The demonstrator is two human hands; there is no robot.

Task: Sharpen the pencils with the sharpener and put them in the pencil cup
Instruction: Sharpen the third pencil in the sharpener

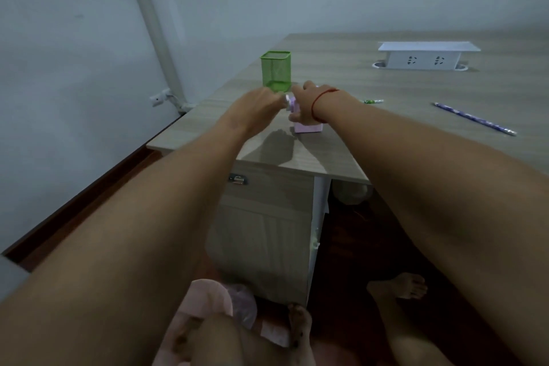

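Fingers (pixel 293 118) of right hand (pixel 304 104) curled over sharpener (pixel 309 127) just beside cup (pixel 275 71), left hand (pixel 261 104) blurred at its end, hold unclear, pencils (pixel 475 119) well apart on desk (pixel 386 140); risk of toppling cup through cranking so close.

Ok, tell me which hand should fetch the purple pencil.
Right, probably. The purple pencil lies right of the sharpener, on the side of the right hand; the left hand would cross the right forearm. The right hand must first release the sharpener.
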